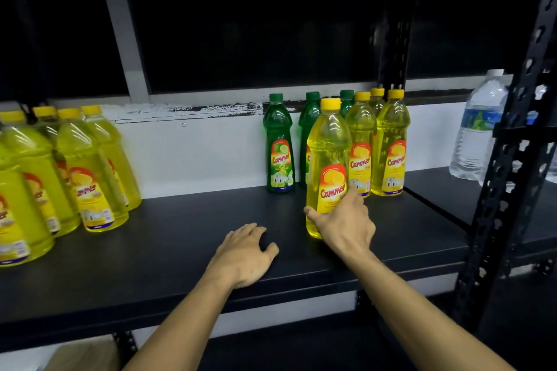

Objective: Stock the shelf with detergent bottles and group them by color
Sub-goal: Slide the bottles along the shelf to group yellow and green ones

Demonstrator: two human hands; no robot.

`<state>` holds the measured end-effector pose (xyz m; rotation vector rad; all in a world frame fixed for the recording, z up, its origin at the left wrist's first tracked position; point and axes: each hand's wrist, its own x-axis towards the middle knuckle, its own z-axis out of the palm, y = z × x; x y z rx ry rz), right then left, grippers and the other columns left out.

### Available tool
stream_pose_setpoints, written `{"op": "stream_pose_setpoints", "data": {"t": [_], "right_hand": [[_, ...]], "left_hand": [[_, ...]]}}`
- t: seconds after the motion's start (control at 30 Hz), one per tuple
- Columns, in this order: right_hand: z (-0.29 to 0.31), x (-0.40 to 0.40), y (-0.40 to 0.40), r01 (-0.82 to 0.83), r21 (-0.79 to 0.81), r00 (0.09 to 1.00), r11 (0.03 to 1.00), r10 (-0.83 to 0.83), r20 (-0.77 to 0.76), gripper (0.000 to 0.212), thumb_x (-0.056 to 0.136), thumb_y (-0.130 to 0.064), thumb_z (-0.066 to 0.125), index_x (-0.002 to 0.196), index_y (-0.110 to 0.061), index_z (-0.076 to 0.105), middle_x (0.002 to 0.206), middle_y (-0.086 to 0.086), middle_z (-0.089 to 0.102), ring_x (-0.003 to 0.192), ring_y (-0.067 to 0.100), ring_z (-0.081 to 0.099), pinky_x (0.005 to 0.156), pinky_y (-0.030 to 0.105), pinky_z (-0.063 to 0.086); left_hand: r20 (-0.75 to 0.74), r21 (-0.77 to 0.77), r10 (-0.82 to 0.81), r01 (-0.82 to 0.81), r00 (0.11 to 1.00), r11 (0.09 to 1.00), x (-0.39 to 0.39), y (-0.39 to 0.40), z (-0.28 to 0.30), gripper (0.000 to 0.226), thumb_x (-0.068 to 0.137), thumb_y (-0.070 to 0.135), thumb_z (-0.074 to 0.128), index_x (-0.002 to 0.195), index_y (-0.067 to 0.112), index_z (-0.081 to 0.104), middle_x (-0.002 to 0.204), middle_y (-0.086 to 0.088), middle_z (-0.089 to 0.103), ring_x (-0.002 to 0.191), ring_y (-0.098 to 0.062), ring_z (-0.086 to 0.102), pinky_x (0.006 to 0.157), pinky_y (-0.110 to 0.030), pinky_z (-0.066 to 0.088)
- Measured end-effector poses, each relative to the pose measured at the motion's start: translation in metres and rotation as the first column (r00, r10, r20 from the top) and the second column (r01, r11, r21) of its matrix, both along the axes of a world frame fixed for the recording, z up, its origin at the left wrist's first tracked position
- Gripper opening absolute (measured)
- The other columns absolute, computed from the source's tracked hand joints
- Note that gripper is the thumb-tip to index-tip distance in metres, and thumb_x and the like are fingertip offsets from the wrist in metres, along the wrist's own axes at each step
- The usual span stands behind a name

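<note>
Black shelf (187,235): yellow group (69,172) standing far left. Left hand (247,253) resting flat, fingers relaxed. Right hand (343,220) gripping yellow bottle (327,166) low, fronting greens (278,144). Advice: keep it upright, seat beside right-hand yellows (388,141).

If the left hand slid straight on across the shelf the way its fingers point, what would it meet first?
The left hand rests flat on the shelf, fingers pointing back and slightly right. Probably the front green bottle first, though depth is unclear and it might pass just beside it to the wall.
</note>
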<state>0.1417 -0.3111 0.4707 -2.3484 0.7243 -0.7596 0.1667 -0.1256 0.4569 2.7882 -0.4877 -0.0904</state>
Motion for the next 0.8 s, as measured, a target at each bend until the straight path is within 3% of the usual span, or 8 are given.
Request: {"op": "stream_pose_setpoints", "data": {"t": [0.4, 0.5, 0.57, 0.63, 0.7, 0.77, 0.8], "right_hand": [[-0.008, 0.002, 0.041, -0.124, -0.015, 0.99, 0.992, 0.125, 0.06, 0.104, 0.07, -0.077, 0.061, 0.145, -0.015, 0.024, 0.133, 0.006, 0.047, 0.123, 0.026, 0.047, 0.089, 0.041, 0.046], [-0.015, -0.002, 0.023, -0.227, 0.09, 0.963, 0.97, 0.21, 0.167, 0.079, 0.082, -0.078, 0.038, 0.139, -0.023, 0.036, 0.132, 0.0, 0.053, 0.121, 0.022, 0.051, 0.093, 0.042, 0.043], [-0.017, -0.003, 0.006, -0.323, 0.161, 0.936, 0.933, 0.29, 0.199, 0.062, 0.092, -0.069, 0.027, 0.134, -0.027, 0.043, 0.129, -0.002, 0.056, 0.119, 0.02, 0.052, 0.093, 0.04, 0.039], [-0.016, -0.002, -0.015, -0.343, 0.121, 0.936, 0.932, 0.327, 0.132, 0.047, 0.099, -0.055, 0.028, 0.131, -0.027, 0.047, 0.129, 0.0, 0.056, 0.119, 0.021, 0.051, 0.091, 0.039, 0.036], [-0.017, 0.0, -0.038, -0.33, -0.074, 0.943, 0.941, 0.324, -0.075, 0.041, 0.101, -0.044, 0.032, 0.133, -0.023, 0.046, 0.134, 0.002, 0.052, 0.124, 0.023, 0.045, 0.093, 0.041, 0.038], [-0.024, 0.004, -0.059, -0.367, -0.28, 0.905, 0.887, 0.27, -0.33, 0.044, 0.101, -0.041, 0.032, 0.138, -0.019, 0.043, 0.14, 0.007, 0.045, 0.131, 0.026, 0.037, 0.101, 0.043, 0.036], [-0.028, 0.007, -0.066, -0.398, -0.31, 0.874, 0.864, 0.253, -0.416, 0.047, 0.101, -0.041, 0.031, 0.14, -0.018, 0.041, 0.144, 0.008, 0.042, 0.136, 0.027, 0.032, 0.108, 0.043, 0.031]], "left_hand": [[0.004, -0.007, -0.027, 0.027, 1.0, 1.0, 0.002, 0.002, -0.002, 0.055, 0.103, 0.044, 0.029, 0.155, 0.027, 0.023, 0.163, 0.007, 0.012, 0.15, -0.012, 0.008, 0.119, -0.034, 0.008], [0.008, -0.04, -0.038, 0.039, 0.999, 0.998, 0.004, 0.003, -0.002, 0.052, 0.105, 0.042, 0.019, 0.154, 0.026, 0.027, 0.163, 0.007, 0.016, 0.149, -0.009, 0.009, 0.118, -0.03, 0.006], [-0.008, -0.091, -0.041, 0.04, 0.999, 0.995, 0.003, 0.004, -0.003, 0.053, 0.105, 0.045, 0.014, 0.153, 0.026, 0.028, 0.162, 0.008, 0.019, 0.148, -0.008, 0.012, 0.118, -0.028, 0.005], [-0.008, -0.184, -0.031, 0.029, 0.999, 0.983, 0.0, 0.005, -0.003, 0.056, 0.104, 0.049, 0.012, 0.153, 0.026, 0.03, 0.16, 0.008, 0.023, 0.148, -0.008, 0.015, 0.117, -0.027, 0.008], [0.025, -0.317, 0.025, -0.016, 0.999, 0.948, -0.001, 0.005, -0.002, 0.059, 0.104, 0.05, 0.012, 0.152, 0.023, 0.031, 0.159, 0.004, 0.027, 0.147, -0.011, 0.02, 0.116, -0.027, 0.01], [0.042, -0.543, 0.151, -0.104, 0.988, 0.833, 0.001, 0.003, 0.002, 0.058, 0.103, 0.05, 0.017, 0.148, 0.02, 0.038, 0.154, -0.002, 0.038, 0.14, -0.014, 0.033, 0.111, -0.028, 0.021], [0.04, -0.643, 0.203, -0.13, 0.978, 0.754, 0.002, 0.001, 0.004, 0.055, 0.103, 0.05, 0.023, 0.145, 0.021, 0.041, 0.15, -0.002, 0.043, 0.133, -0.013, 0.04, 0.106, -0.029, 0.027]]}}
